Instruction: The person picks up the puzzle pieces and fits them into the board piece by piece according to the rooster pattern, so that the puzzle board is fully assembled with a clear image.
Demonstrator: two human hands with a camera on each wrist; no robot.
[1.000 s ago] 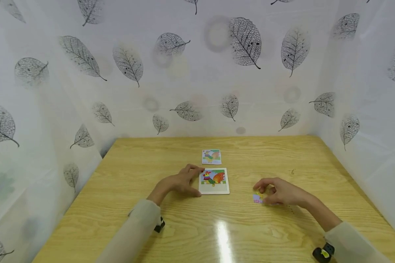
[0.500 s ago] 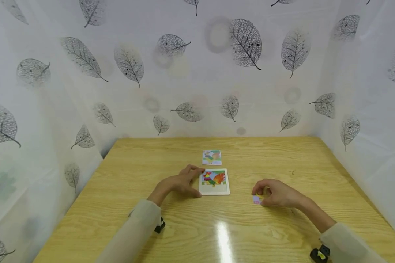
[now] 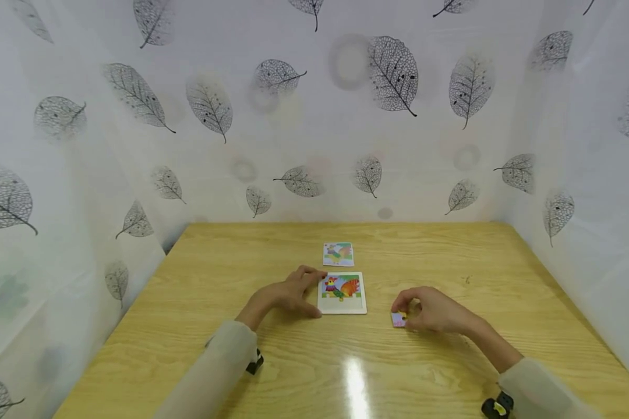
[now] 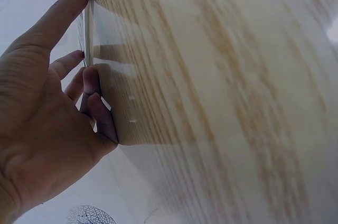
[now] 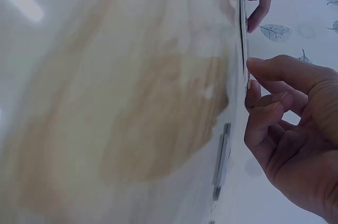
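Note:
A square puzzle board (image 3: 340, 306) with a white frame lies on the table, a colourful rooster picture filling its upper part and the lower part bare. At its left side my left hand (image 3: 292, 293) holds the frame, thumb at the near corner and a fingertip at the far one. In the left wrist view, that hand (image 4: 50, 81) has its thumb against the board's thin edge. To the right of the board, my right hand (image 3: 436, 311) pinches a lilac and yellow puzzle piece (image 3: 398, 319) between thumb and fingers, close over the table. The fingers hide part of the piece.
Behind the board lies a small card (image 3: 338, 255) with a paler rooster picture. The wooden table (image 3: 230, 250) ends at a leaf-printed curtain (image 3: 325, 128) at the back and sides. A thin grey strip (image 5: 222, 160) shows below the right hand in the right wrist view.
My right hand has closed its fingers on the puzzle piece and moved it a little left, toward the board. The left hand stays at the board's left side.

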